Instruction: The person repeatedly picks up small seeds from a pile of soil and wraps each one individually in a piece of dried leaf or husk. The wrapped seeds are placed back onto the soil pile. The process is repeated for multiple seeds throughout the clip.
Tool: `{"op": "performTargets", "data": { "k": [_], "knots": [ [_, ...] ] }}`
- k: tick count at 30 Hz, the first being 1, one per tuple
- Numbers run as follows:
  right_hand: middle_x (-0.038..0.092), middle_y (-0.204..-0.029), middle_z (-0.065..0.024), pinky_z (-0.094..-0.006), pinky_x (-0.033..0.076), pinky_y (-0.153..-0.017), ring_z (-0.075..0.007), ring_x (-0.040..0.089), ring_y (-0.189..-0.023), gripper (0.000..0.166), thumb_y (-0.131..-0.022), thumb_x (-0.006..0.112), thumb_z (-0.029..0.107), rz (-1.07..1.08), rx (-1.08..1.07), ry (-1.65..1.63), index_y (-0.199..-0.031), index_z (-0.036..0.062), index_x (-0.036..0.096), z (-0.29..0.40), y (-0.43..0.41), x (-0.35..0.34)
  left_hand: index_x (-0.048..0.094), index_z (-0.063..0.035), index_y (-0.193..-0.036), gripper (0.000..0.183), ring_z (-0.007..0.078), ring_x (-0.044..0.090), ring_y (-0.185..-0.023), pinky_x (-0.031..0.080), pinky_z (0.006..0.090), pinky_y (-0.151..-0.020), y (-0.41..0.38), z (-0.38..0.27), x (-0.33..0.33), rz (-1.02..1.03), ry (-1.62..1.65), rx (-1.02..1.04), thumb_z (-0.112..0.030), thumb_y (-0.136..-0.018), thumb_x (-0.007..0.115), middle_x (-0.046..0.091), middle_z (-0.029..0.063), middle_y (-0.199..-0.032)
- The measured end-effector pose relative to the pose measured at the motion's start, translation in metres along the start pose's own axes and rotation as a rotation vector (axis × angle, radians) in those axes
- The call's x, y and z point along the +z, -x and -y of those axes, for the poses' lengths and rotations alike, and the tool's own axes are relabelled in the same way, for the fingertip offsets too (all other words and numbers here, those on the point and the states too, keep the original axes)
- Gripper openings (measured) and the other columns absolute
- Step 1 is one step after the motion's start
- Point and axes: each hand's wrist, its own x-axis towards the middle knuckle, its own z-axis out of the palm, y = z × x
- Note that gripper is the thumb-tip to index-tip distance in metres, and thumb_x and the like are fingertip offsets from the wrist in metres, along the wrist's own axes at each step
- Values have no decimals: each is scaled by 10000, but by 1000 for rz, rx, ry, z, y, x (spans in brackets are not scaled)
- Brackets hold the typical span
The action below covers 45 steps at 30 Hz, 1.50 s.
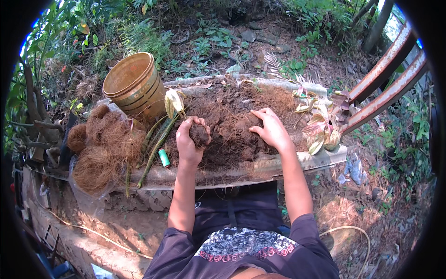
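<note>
Cupped in my left hand [191, 138] is a dark ball of soil [199, 135], with the pale leaves of a small plant [174, 104] rising above the fist. My right hand [270, 128] is spread over the heap of brown fibrous soil [230, 122], its fingertips touching loose clumps and nothing gripped. A spool of green thread [163, 158] lies left of my left forearm, beside long green stems [156, 150]. On the far left sits a mound of brown coconut fibre [104, 139], partly on clear plastic. Several soil-balled plants with pale and reddish leaves [322, 130] rest at the right end.
A yellowish plastic bucket [136, 87] stands tilted behind the fibre. Two rusty metal bars [383, 87] slant in from the upper right, near the plants. The worktop's pale front edge [306, 159] runs before my body. A hose [101, 239] lies on the ground below.
</note>
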Motion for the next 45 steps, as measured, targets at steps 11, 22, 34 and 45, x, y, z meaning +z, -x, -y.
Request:
{"op": "performTargets", "data": {
  "k": [11,22,34,45],
  "knots": [
    [672,-987,-86,-297,477,-777,-163,620,-839,492,-604,819,217,-157,57,-145,-1035,50,648,-5,-4,-11,489,-64,-956,141,155,582,-643,445,260,-420,0,10,-3,-98,-274,-59,-179,-898,545,556,60,-778],
    [675,-957,-68,-266,487,-793,-101,613,-884,465,-642,795,82,40,134,-583,-1078,46,635,-6,-7,-5,565,-13,-930,223,88,559,-786,453,236,-702,2,25,29,-16,-667,65,-106,-788,710,600,26,-842],
    [644,-937,-33,-243,499,-780,-93,604,-848,406,-698,699,-73,187,-20,-879,-1081,-23,576,13,-7,1,598,46,-1095,352,102,637,-828,518,220,-731,-4,11,47,163,-904,-151,-84,-788,711,684,101,-900],
    [673,-983,-74,-292,496,-812,-139,621,-926,402,-712,761,69,169,7,-1000,-1071,7,591,14,-3,8,650,55,-977,298,89,617,-775,479,218,-702,-3,13,39,102,-879,-13,-148,-771,719,683,84,-855]
  ]
}}
